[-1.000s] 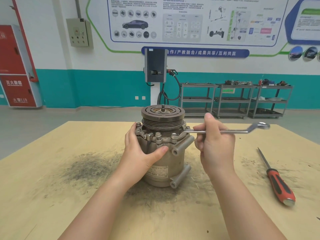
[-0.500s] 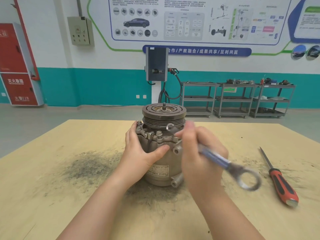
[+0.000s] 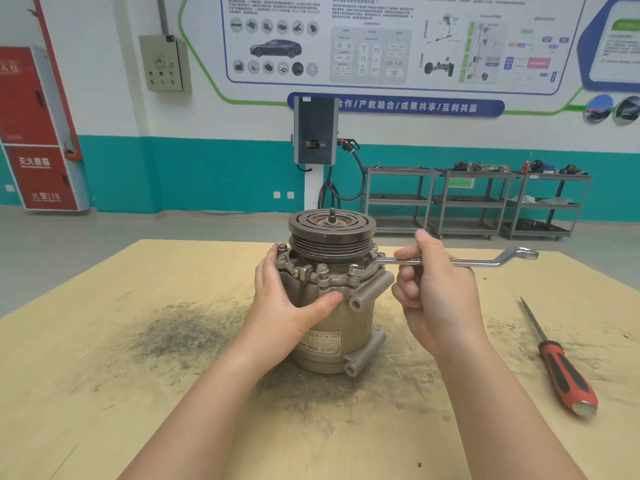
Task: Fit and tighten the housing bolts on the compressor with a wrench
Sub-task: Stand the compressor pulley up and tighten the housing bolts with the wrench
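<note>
Head-camera view: an air-conditioning compressor stood upright near the middle of a scuffed wooden workbench, its grooved pulley on top and a threaded shaft stub pointing straight up, so that the unit's long axis ran vertically. A rating label faced the camera, printed upside down. The person's left hand wrapped around the left side of the housing just below the flange, thumb pressed across the front and fingertips reaching up beside a bolt head. More housing bolts showed along the front of the flange. The right hand gripped the shank of a double-ended ring wrench, fingers curled around it and the index finger raised. The wrench lay roughly level, its long axis running left to right: the near ring sat at the right edge of the flange, where a bolt under it could not be made out, and the free offset ring pointed right, out over the bench. A red-and-black-handled screwdriver lay well apart at the right, tip pointing away from the camera. Dark grime stained the wood left of the compressor. Grey shelf trolleys lined the teal-banded far wall.
</note>
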### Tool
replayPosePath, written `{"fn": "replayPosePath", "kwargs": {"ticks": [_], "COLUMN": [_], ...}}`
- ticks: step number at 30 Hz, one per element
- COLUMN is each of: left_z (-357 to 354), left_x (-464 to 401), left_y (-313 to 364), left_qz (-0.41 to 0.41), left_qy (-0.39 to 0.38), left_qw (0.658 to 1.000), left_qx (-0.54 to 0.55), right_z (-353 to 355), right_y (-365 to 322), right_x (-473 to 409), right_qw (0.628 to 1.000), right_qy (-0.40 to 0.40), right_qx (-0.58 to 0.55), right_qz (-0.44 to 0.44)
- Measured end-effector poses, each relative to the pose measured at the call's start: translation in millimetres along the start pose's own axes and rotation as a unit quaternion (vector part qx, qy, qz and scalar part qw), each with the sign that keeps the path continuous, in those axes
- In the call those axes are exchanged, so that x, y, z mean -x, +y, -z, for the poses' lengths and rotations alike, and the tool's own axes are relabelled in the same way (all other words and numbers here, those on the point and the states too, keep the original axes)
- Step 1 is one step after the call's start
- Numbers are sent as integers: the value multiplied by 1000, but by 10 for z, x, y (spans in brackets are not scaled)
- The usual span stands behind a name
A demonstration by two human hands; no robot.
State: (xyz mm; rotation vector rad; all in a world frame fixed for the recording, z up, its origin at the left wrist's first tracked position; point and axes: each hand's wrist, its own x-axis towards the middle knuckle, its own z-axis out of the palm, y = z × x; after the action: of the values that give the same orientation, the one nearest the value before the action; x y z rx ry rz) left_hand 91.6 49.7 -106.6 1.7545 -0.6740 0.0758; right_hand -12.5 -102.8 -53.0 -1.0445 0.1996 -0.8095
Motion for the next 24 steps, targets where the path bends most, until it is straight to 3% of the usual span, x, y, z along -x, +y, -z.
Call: {"fn": "replayPosePath", "kwargs": {"ticks": [14, 24], "left_z": [4, 9], "left_x": [-7, -1], "left_y": [-14, 4], "left_qz": [0, 1], "left_qy": [-1, -12], "left_qw": [1000, 1000], "left_qx": [-6, 0], "right_z": [-29, 80], "right_y": [-56, -78], "right_x": [-303, -137], "right_qw": [983, 991], "right_qy": [-128, -113], "right_qx": [-34, 5], "right_qz": [-130, -71]}}
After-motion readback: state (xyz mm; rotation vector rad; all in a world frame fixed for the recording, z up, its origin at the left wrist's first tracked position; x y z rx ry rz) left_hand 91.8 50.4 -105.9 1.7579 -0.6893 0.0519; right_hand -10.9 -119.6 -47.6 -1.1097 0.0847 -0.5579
